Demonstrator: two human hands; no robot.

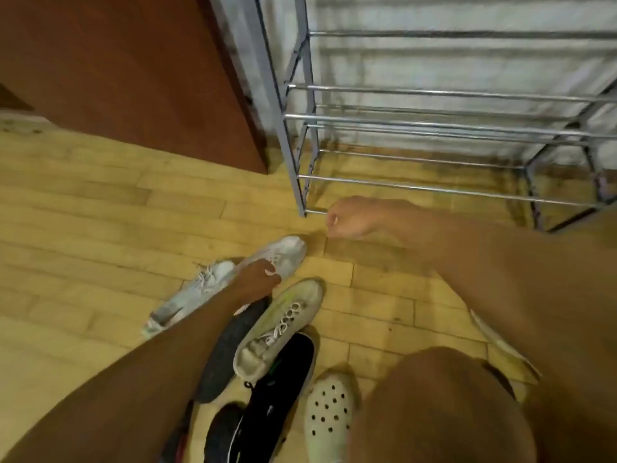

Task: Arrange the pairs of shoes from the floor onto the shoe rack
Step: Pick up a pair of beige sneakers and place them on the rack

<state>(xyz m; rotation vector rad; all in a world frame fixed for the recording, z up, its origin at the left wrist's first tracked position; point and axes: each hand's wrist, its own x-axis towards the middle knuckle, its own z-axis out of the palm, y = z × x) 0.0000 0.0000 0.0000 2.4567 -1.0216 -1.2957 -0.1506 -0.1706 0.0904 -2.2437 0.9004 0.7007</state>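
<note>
A bare metal shoe rack (434, 123) stands against the wall at the upper right, with nothing on its rails. Shoes lie in a heap on the wooden floor below it. My left hand (258, 277) reaches forward, its fingers curled on a white laced sneaker (288, 250). That sneaker's blurred partner (197, 289) lies just left of it. My right hand (350, 218) hovers in front of the rack's bottom rail, loosely curled, holding nothing. A cream sneaker (283, 325) lies just below my left hand.
A dark grey shoe (230, 349), a black sneaker (277, 389) and a white perforated clog (329, 412) lie near my knee (434, 412). Another pale shoe (500, 342) shows under my right arm. A brown cabinet (133, 68) stands left of the rack.
</note>
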